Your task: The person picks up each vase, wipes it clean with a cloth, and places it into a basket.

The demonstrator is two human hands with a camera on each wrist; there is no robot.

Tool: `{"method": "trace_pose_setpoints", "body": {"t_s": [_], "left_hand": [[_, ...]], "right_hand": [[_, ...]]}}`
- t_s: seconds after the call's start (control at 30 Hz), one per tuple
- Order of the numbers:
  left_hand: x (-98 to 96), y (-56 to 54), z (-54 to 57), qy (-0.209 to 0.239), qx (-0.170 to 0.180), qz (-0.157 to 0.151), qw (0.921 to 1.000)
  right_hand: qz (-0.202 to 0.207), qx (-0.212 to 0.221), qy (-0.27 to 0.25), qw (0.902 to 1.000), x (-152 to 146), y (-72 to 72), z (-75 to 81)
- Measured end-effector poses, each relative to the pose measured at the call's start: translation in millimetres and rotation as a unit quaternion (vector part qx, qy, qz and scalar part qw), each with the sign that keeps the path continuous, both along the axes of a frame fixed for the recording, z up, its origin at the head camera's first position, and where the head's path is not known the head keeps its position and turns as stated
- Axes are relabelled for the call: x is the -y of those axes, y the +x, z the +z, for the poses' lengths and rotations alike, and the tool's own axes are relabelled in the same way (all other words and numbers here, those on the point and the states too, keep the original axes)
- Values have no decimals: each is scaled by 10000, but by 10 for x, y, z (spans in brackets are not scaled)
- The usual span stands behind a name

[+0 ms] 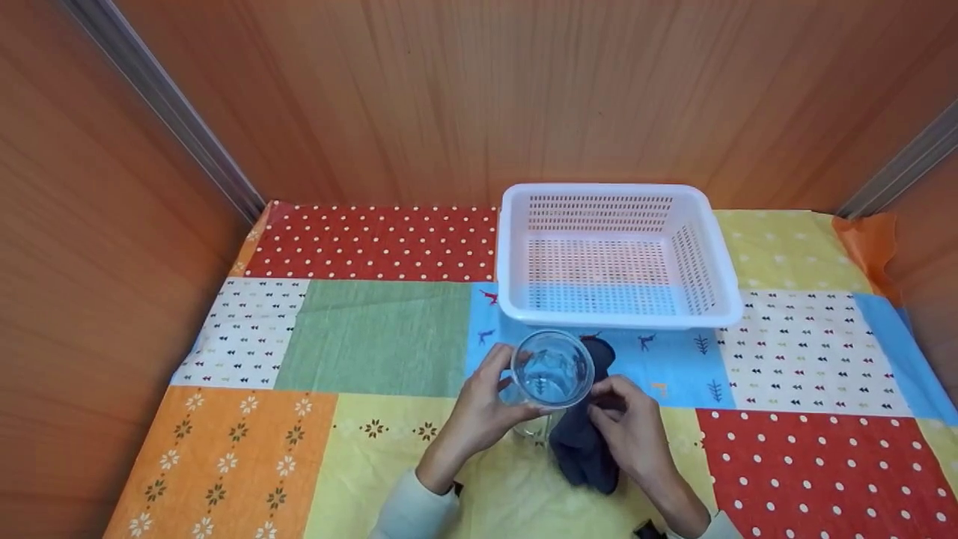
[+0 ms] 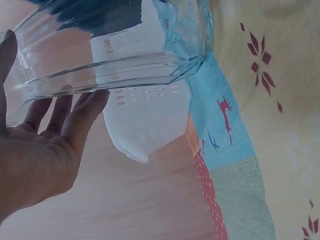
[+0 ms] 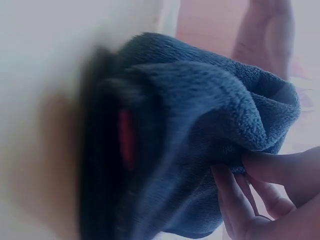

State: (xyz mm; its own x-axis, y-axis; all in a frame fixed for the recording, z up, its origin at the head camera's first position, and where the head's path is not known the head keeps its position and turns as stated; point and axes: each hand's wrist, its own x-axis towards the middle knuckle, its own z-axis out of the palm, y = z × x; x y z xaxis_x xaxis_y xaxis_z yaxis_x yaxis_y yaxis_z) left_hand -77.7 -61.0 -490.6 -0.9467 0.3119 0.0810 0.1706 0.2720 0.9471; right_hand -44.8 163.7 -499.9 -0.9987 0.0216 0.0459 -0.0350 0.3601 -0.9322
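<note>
In the head view my left hand [image 1: 483, 408] grips a clear glass [image 1: 552, 368] around its side, its round mouth facing up toward the camera. The left wrist view shows the glass [image 2: 125, 70] lying sideways across my left hand [image 2: 50, 135], with faceted walls and a thick base. My right hand [image 1: 632, 427] pinches a dark blue-grey cloth [image 1: 584, 449] just right of the glass. Part of the cloth shows behind the glass. Up close in the right wrist view, the fluffy cloth [image 3: 190, 110] hangs in folds from the thumb and fingers of my right hand [image 3: 270, 195].
A white perforated plastic basket [image 1: 620, 320] stands on the table just beyond the glass. The table wears a colourful patchwork tablecloth [image 1: 382, 337]. Wood-grain panels [image 1: 479, 97] rise at the back and on both sides.
</note>
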Motion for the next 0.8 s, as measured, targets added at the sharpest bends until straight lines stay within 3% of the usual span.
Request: {"method": "trace_pose_setpoints", "body": {"t_s": [0.13, 0.27, 0.43, 0.8], "left_hand": [[-5, -5, 5, -9, 45, 20, 10000], [-5, -5, 5, -46, 48, 47, 10000], [4, -1, 0, -29, -12, 32, 10000], [-5, 7, 2, -45, -22, 15, 10000]], "right_hand": [[-41, -99, -115, 9999, 26, -2, 144], [-51, -177, -78, 9998, 39, -1, 166], [46, -295, 51, 9995, 24, -10, 106], [56, -1, 316, 9995, -16, -25, -169]]}}
